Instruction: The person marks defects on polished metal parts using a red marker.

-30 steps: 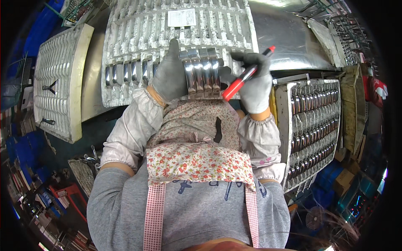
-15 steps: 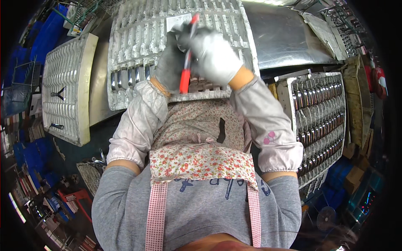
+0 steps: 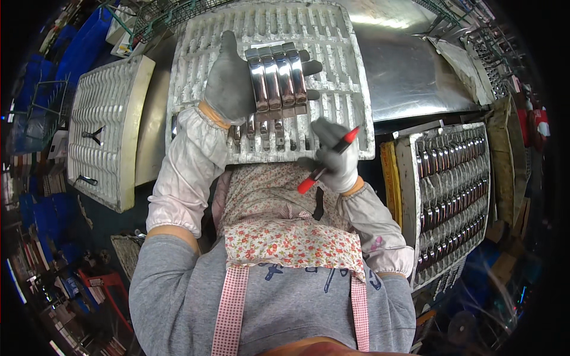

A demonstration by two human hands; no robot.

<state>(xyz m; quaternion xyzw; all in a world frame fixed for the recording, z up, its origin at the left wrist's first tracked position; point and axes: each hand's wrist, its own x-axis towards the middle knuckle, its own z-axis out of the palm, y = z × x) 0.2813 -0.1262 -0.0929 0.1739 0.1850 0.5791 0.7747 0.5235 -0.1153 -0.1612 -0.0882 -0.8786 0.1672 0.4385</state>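
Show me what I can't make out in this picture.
All in the head view:
Part of the left hand: hidden by four chrome pieces.
Part of the red-ended marker: covered by the right hand.
Some slots of the large tray: under the left hand and pieces.
The fan, lower right: too dim and blurred.

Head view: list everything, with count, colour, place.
Held metal pieces: four, silver, across left hand
Marker: one, red and black, in right hand
Large tray: one, grey, under left hand
Lying metal pieces: several, silver, in large tray
Left tray: one, white, left side
Loose pieces: two, dark, on left tray
Right tray: one, grey, right side
Racked pieces: many, silver, in right tray
Metal sheet: one, silver, upper right
Apron: one, floral, lower middle
Left hand: one, grey glove, upper middle
Right hand: one, pale grey glove, centre right
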